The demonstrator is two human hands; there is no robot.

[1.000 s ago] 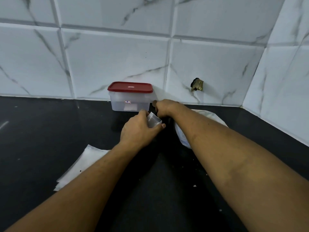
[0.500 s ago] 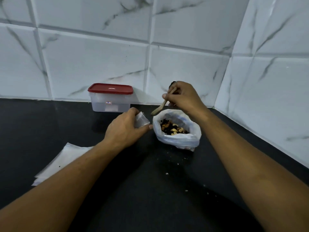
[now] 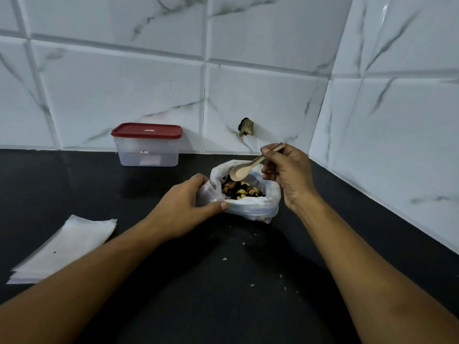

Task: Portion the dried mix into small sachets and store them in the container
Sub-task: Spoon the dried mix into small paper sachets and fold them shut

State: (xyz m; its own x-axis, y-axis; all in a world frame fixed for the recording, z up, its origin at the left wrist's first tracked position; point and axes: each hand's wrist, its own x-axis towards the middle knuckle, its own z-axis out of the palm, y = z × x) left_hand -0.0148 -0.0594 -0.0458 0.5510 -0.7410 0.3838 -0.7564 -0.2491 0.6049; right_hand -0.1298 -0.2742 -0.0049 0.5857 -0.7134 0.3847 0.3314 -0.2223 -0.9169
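Right hand (image 3: 288, 175) pinches a wooden spoon (image 3: 250, 165) over the mix bag (image 3: 250, 207); left hand (image 3: 183, 207) grips a sachet (image 3: 208, 194).

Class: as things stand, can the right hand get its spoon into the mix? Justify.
Probably yes. The right hand holds the spoon just over the open bag; the mix lies uncovered, and the left hand with its sachet is beside the opening.

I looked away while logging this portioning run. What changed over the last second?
The right hand rose from the bag of mix and now holds a wooden spoon, bowl empty, over its open mouth. The left hand still grips the sachet; the lidded container and sachet stack stayed put.
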